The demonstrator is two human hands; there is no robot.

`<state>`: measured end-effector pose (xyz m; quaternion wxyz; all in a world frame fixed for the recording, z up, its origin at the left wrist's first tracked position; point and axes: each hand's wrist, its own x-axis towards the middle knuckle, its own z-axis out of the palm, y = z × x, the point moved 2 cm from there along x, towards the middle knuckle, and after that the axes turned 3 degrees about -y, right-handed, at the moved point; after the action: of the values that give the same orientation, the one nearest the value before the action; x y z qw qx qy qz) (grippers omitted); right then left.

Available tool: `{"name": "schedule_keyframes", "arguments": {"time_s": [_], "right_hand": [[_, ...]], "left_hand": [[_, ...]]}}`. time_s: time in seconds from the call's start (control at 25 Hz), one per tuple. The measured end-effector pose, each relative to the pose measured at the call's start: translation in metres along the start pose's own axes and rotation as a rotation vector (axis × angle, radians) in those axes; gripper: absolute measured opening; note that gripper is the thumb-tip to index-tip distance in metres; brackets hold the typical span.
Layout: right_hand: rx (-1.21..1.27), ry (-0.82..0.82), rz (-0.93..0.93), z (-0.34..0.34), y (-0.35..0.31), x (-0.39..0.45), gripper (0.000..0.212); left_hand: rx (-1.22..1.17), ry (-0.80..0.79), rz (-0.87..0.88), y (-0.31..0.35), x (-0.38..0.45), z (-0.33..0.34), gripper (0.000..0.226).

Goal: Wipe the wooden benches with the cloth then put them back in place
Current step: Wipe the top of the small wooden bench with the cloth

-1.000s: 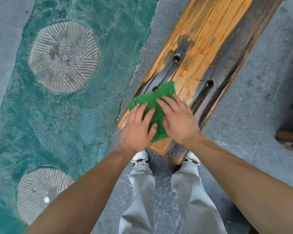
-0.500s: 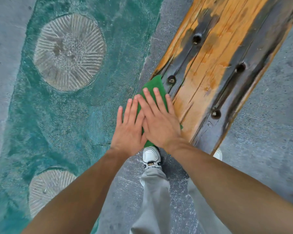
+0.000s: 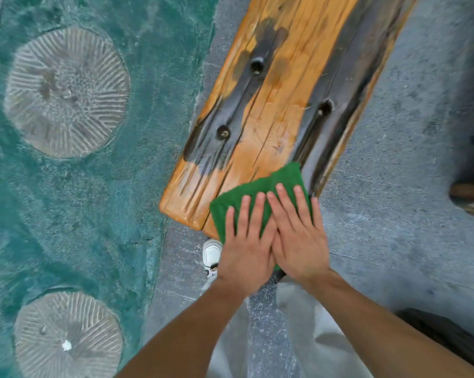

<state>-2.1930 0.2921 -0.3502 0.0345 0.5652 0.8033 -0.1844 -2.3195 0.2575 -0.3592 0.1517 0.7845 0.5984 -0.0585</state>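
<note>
Head view: both palms flat, left hand (image 3: 245,252) and right hand (image 3: 301,241) pressing the fuzzy green cloth (image 3: 260,192) onto the worn orange bench (image 3: 271,118) end, centre frame. Ribbed stone discs (image 3: 66,91) sit left; a white shoe (image 3: 212,255) peeks below.

I can read no words, numbers or signs here. My white shoe (image 3: 212,253) bears a small dark mark, too blurred to make out.
</note>
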Motion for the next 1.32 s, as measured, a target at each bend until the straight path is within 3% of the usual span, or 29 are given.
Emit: {"name": "schedule_keyframes", "arguments": {"time_s": [0.28,0.52,0.64,0.84,1.0,1.16,1.32], "right_hand": [[0.076,-0.033,0.089,-0.005,-0.01,-0.007,0.067],[0.044,-0.112,-0.214,-0.016,-0.063,0.082,0.066],[0.026,-0.085,-0.267,-0.03,-0.059,0.139,0.064],[-0.041,-0.036,-0.158,-0.068,0.014,0.209,0.064],[0.01,-0.006,-0.001,-0.085,0.074,0.219,0.064],[0.213,0.131,0.215,-0.07,0.083,0.166,0.064],[0.263,0.123,0.337,-0.04,0.037,0.096,0.064]], "left_hand": [[0.01,-0.017,-0.007,0.002,-0.006,-0.002,0.076],[-0.202,0.03,-0.459,-0.064,0.006,-0.021,0.069],[-0.174,0.067,-0.55,-0.084,0.049,-0.039,0.061],[-0.114,0.048,-0.394,-0.077,0.164,-0.069,0.059],[-0.024,0.024,-0.236,-0.051,0.226,-0.074,0.062],[0.065,0.005,0.028,-0.022,0.216,-0.065,0.069],[0.035,0.014,0.194,-0.027,0.141,-0.049,0.075]]}}
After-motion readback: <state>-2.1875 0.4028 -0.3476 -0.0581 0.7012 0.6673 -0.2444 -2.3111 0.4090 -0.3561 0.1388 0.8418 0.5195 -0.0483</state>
